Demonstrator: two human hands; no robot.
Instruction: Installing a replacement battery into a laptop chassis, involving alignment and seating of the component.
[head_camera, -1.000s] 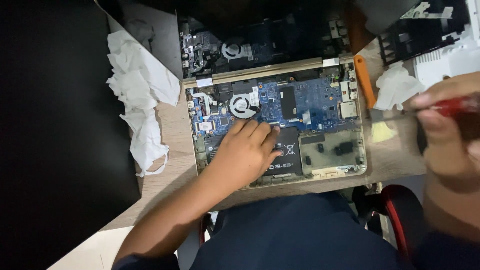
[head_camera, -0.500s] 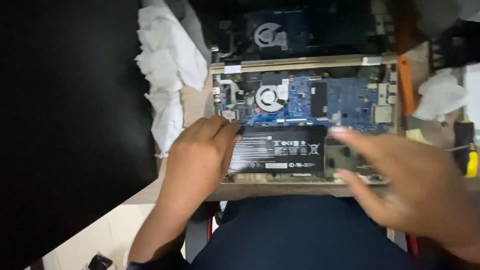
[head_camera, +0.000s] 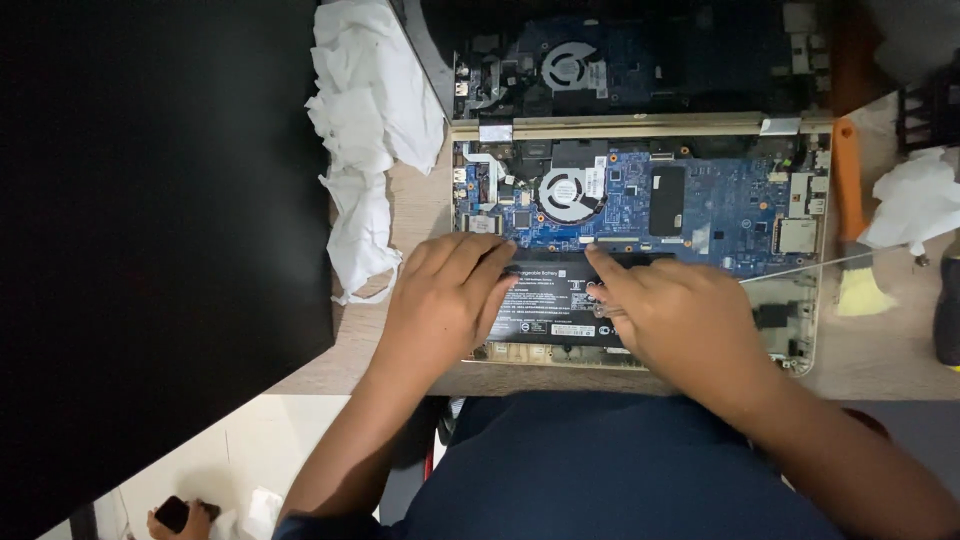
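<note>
An opened laptop lies on the wooden table with its bottom cover off, showing a blue circuit board and a round fan. A flat black battery sits in the near half of the case. My left hand lies flat on the battery's left end, fingers spread toward the board. My right hand presses on the battery's right part, its index finger reaching the top edge by the board. Neither hand holds a tool.
Crumpled white tissue lies left of the laptop, more tissue at the right. An orange pry tool sits along the laptop's right edge. A second opened device is behind. A large black surface fills the left.
My right hand, which held a red-handled screwdriver a second ago, has come down empty onto the battery. The camera view shifted left and closer.
</note>
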